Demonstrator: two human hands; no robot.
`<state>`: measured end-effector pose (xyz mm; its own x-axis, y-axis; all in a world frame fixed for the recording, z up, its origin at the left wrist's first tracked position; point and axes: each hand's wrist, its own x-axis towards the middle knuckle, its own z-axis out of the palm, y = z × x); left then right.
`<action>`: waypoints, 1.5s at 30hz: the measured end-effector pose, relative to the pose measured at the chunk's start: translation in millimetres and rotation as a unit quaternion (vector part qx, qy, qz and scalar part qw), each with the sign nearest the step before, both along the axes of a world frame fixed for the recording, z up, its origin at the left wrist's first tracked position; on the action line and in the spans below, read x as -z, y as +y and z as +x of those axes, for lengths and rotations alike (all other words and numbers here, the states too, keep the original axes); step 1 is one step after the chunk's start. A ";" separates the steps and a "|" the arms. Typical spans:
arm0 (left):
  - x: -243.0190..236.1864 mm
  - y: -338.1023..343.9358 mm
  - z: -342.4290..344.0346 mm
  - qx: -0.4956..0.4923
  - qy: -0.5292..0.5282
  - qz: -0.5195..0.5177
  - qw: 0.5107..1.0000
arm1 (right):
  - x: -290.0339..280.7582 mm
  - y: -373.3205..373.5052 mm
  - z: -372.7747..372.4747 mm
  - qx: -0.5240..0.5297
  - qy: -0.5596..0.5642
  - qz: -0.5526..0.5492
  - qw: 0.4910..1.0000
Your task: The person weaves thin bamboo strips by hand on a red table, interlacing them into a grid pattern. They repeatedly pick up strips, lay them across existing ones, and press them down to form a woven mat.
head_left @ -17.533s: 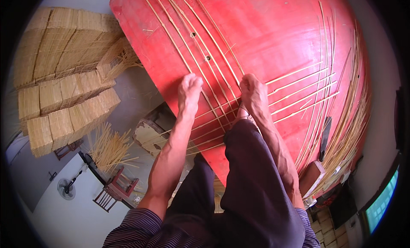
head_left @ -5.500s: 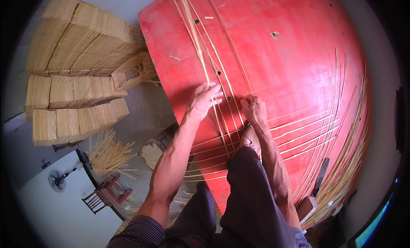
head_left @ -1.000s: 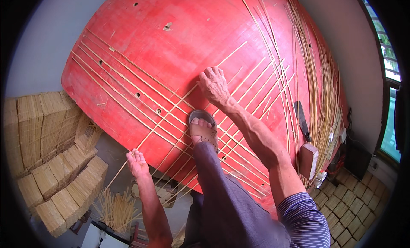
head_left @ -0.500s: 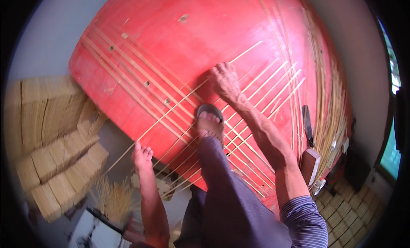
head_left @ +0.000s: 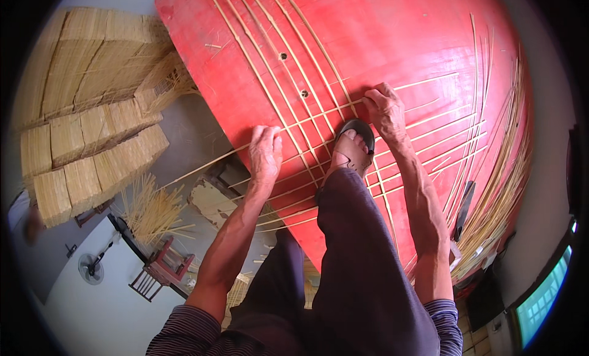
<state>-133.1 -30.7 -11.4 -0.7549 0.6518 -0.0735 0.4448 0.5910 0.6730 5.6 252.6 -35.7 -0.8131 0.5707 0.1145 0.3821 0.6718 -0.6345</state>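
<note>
A long thin bamboo strip lies across several lengthwise strips on a large red board. My right hand is closed on this strip just beyond my foot. Nearer the board's left edge, my left hand has its fingers curled round the same strip, whose tail sticks out past the edge. My sandalled foot presses on the crossed strips between both hands. More crosswise strips run parallel on the near side, partly hidden by my leg and right forearm.
Stacked bamboo bundles stand at the left, with a loose sheaf below them. A heap of long strips lines the board's right side, beside a dark flat blade. A small red-brown wooden stool is at lower left.
My view has turned and shifted, so the board sits further right. My left hand has moved up from the strip's outer part onto the board, closer to my right hand.
</note>
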 end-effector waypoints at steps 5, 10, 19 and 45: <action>0.8 -7.8 22.1 0.004 -0.021 -0.001 1.000 | -1.0 -1.3 16.5 -0.015 -0.005 -0.016 1.000; 0.4 -10.5 25.4 0.004 -0.029 -0.015 0.999 | -2.7 0.7 15.8 -0.029 -0.012 -0.020 0.999; 1.8 -12.4 26.7 0.025 -0.018 -0.014 0.999 | 2.1 6.9 17.1 -0.064 -0.015 -0.013 0.998; -12.6 74.5 -80.8 -0.197 -0.507 0.096 0.834 | -44.9 -76.3 -80.3 0.018 -0.137 -0.113 0.984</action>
